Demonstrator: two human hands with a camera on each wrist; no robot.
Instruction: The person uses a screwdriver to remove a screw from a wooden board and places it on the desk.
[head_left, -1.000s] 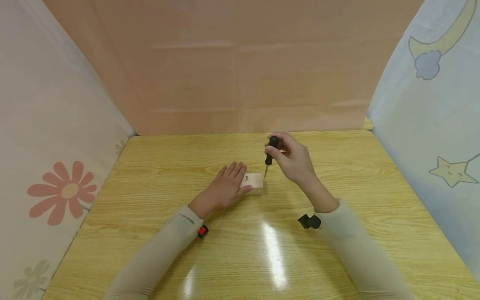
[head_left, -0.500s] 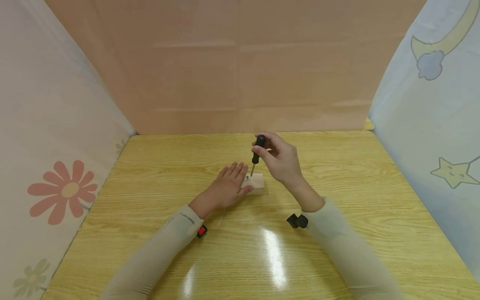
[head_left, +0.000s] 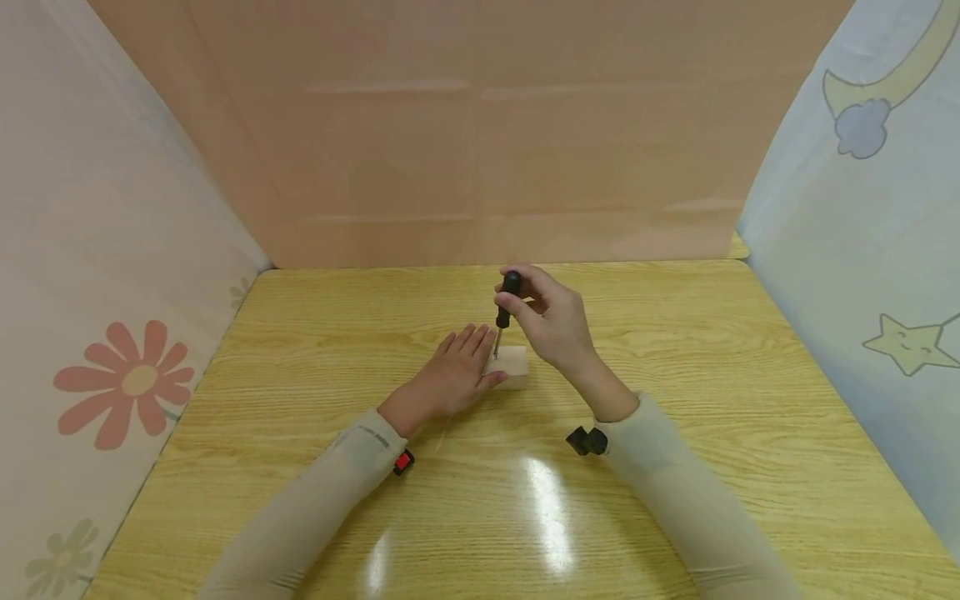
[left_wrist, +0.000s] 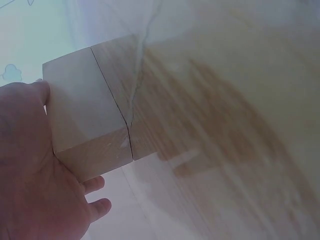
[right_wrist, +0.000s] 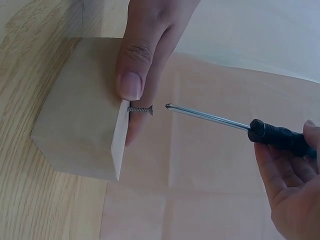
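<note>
A pale wooden block [head_left: 513,362] lies on the table, with my left hand [head_left: 448,379] holding its left end between thumb and fingers. In the right wrist view a threaded screw [right_wrist: 140,109] stands up from the block's top face, close to my left thumb [right_wrist: 131,86]. My right hand [head_left: 557,327] grips the black handle of a screwdriver [head_left: 508,287], its shaft pointing down over the block. From the right wrist, the screwdriver tip shows in line with the screw head, a small gap between them. The left wrist view shows the block's side [left_wrist: 85,102] against my palm.
The wood-grain table [head_left: 675,350] extends around both hands. A plain peach backdrop [head_left: 472,150] rises behind it. Printed sheets stand at the left [head_left: 90,208] and right [head_left: 885,233] sides.
My right hand has carried the screwdriver left, from beside the block's right end to over the screw. My left hand and the block have stayed put.
</note>
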